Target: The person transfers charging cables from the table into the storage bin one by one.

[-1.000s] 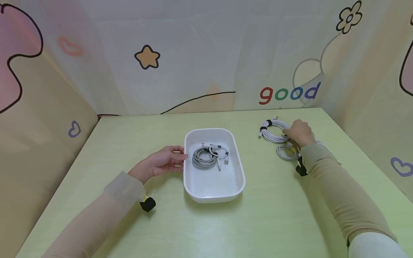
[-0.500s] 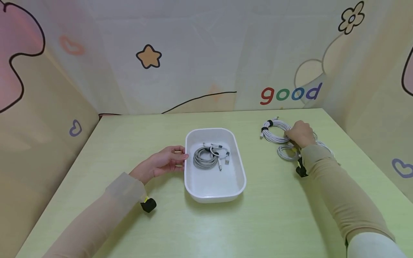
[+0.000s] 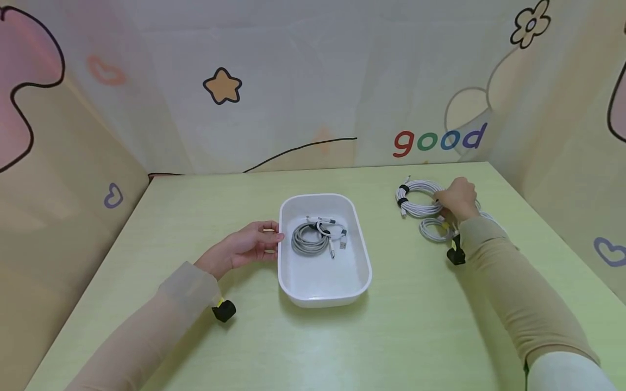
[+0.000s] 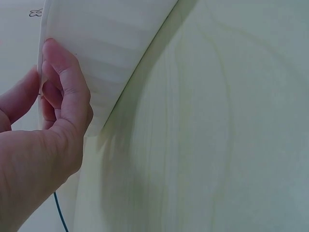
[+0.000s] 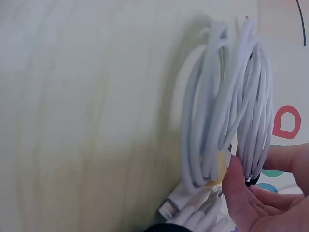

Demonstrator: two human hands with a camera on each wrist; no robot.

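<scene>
My left hand [image 3: 249, 244] pinches the left rim of a white plastic tub [image 3: 325, 300], thumb on one side of the wall and fingers on the other in the left wrist view. Inside the tub lie a grey coiled cable [image 3: 305, 250] and a short white cable [image 3: 343, 234] with several plugs. At the right, my right hand [image 3: 458, 198] pinches a large coiled white cable [image 3: 415, 210] with black ties; the right wrist view shows thumb and fingers on this coil [image 5: 253, 111]. A smaller white coil [image 5: 198, 130] with a yellow tie lies close beside it.
Another white cable [image 3: 490, 218] shows partly behind the right wrist. All stands on a pale green table [image 3: 215, 195]. A printed curtain [image 3: 303, 81] closes off the back and sides. A black wrist camera [image 3: 456, 255] hangs near the smaller coil.
The large white coil has turned a little and shifted slightly right, its ties now on the left side. My right hand has moved slightly up and right. My left hand stays on the tub.
</scene>
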